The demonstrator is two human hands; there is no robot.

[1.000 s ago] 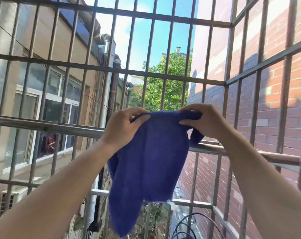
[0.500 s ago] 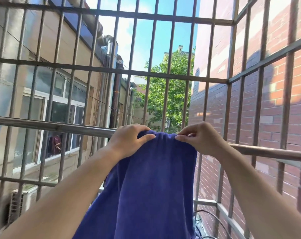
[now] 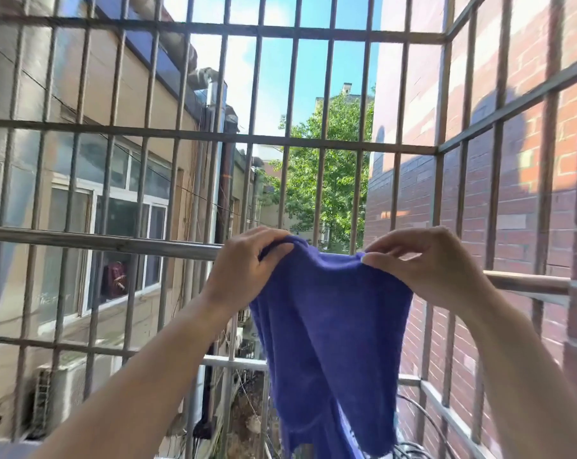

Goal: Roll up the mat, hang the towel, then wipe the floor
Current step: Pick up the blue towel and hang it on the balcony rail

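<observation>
A dark blue towel point(image 3: 330, 329) hangs down from a horizontal metal rail point(image 3: 98, 241) inside a barred window cage. My left hand point(image 3: 244, 270) grips the towel's top left edge at the rail. My right hand point(image 3: 426, 263) pinches the top right edge between thumb and fingers. The towel's top sags a little between the two hands, and its lower end dangles near the cage's bottom frame. The rail behind the towel is hidden. No mat or floor is in view.
Vertical and horizontal metal bars point(image 3: 290, 140) enclose the space in front and to the right. A brick wall point(image 3: 518, 200) stands on the right and a beige building with windows point(image 3: 121, 226) on the left. Black cables point(image 3: 416, 448) lie at the bottom right.
My hands have moved apart along the rail, spreading the towel's top edge wider. A second ago the towel was held above the rail; now it hangs at it.
</observation>
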